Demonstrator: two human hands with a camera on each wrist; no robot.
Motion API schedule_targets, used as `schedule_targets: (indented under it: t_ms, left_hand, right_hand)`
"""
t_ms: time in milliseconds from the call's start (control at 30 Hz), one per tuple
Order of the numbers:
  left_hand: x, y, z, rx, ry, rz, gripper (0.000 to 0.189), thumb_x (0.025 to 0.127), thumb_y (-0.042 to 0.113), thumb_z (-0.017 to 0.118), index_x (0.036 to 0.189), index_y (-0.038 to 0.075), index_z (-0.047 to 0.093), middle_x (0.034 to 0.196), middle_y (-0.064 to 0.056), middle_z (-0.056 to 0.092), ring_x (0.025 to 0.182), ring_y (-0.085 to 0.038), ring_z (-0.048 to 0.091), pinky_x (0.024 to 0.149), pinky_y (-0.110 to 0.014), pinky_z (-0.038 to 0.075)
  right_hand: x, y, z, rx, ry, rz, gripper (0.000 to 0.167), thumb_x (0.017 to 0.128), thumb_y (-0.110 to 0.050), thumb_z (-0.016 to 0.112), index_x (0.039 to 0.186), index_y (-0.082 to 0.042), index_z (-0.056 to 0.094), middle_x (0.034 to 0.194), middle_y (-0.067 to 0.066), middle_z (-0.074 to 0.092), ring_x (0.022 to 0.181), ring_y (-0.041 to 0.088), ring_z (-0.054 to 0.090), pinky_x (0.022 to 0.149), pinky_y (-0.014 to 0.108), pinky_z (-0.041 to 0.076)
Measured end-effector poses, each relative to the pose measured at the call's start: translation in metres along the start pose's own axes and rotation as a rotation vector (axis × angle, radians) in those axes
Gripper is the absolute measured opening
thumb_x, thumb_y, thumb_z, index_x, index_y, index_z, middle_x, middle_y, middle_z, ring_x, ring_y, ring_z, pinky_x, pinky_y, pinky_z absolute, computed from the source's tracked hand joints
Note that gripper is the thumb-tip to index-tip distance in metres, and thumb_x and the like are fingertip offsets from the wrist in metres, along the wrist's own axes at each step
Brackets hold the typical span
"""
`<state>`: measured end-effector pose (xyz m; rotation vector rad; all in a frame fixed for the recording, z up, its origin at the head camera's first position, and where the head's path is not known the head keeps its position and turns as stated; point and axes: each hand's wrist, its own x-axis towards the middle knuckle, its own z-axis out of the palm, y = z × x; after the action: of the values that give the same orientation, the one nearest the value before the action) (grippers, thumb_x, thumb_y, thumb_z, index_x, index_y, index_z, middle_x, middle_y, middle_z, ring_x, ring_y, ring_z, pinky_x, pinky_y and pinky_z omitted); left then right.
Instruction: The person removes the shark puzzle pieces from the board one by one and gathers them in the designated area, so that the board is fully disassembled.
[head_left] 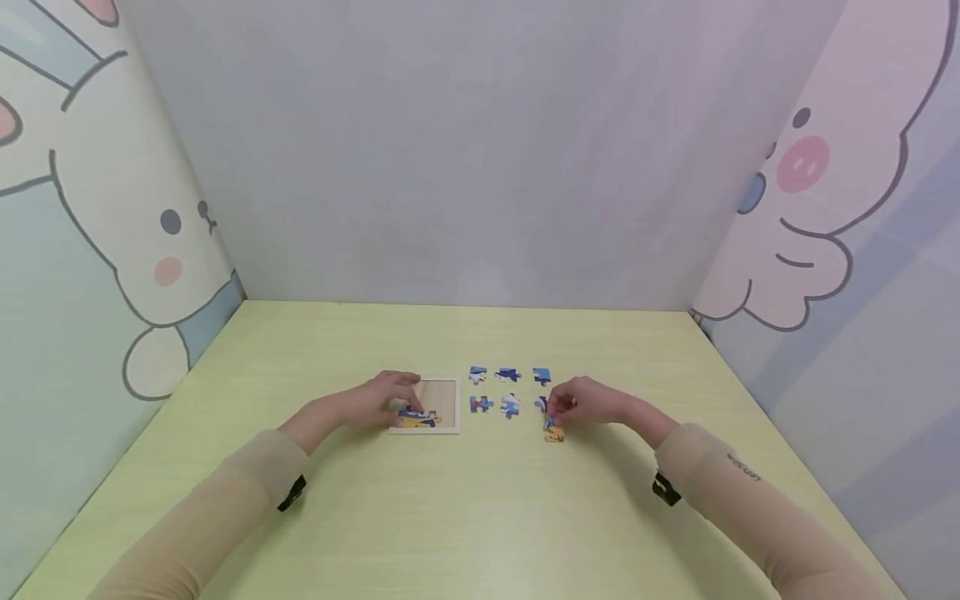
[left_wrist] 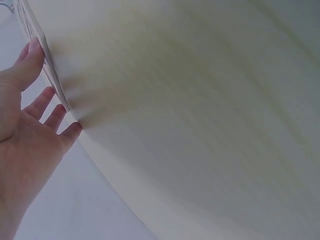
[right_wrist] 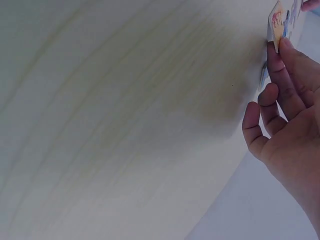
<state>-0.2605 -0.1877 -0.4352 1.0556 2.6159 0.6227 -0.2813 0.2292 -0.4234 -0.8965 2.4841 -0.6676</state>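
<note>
My left hand (head_left: pixel 382 398) rests at the left side of a square wooden puzzle tray (head_left: pixel 457 407), its fingers spread and touching the frame. Blue and yellow pieces (head_left: pixel 426 419) lie fitted along the tray's near side, partly covered by that hand. In the left wrist view, the thumb and fingertips of the left hand (left_wrist: pixel 37 125) meet the tray's edge (left_wrist: pixel 52 72). To the right of the tray, my right hand (head_left: pixel 588 402) pinches a yellow and blue puzzle piece (head_left: pixel 554 434) between thumb and forefinger. The right wrist view shows this piece (right_wrist: pixel 276 27) tilted up at the fingertips.
Between tray and right hand, loose jigsaw pieces lie in two rows, among them a blue-and-white one (head_left: pixel 510 406) and a dark blue one (head_left: pixel 507 375). Another blue piece (head_left: pixel 542 377) lies just beyond the right hand. A grey wall (head_left: pixel 465 167) stands behind the pale yellow table (head_left: pixel 465 517).
</note>
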Motion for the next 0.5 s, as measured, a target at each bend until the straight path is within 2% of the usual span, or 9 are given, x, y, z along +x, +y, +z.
schedule_targets:
  t_ms: [267, 500]
  left_hand:
    - [0.004, -0.001, 0.003, 0.026, 0.007, -0.038, 0.038, 0.084, 0.009, 0.069, 0.118, 0.021, 0.056, 0.151, -0.018, 0.029, 0.137, -0.043, 0.022, 0.108, -0.060, 0.022]
    - [0.004, -0.002, 0.003, 0.094, 0.017, -0.124, 0.054, 0.083, 0.019, 0.072, 0.133, 0.014, 0.049, 0.152, -0.017, 0.026, 0.138, -0.042, 0.021, 0.108, -0.062, 0.021]
  right_hand:
    - [-0.001, 0.002, 0.000, -0.002, 0.029, -0.010, 0.007, 0.086, -0.014, 0.069, 0.088, -0.020, 0.066, 0.080, -0.009, 0.060, 0.075, 0.010, 0.052, 0.067, 0.023, 0.046]
    - [0.005, -0.010, -0.008, -0.020, 0.063, -0.045, 0.004, 0.087, -0.018, 0.068, 0.091, -0.018, 0.066, 0.082, -0.009, 0.060, 0.077, 0.010, 0.052, 0.068, 0.025, 0.046]
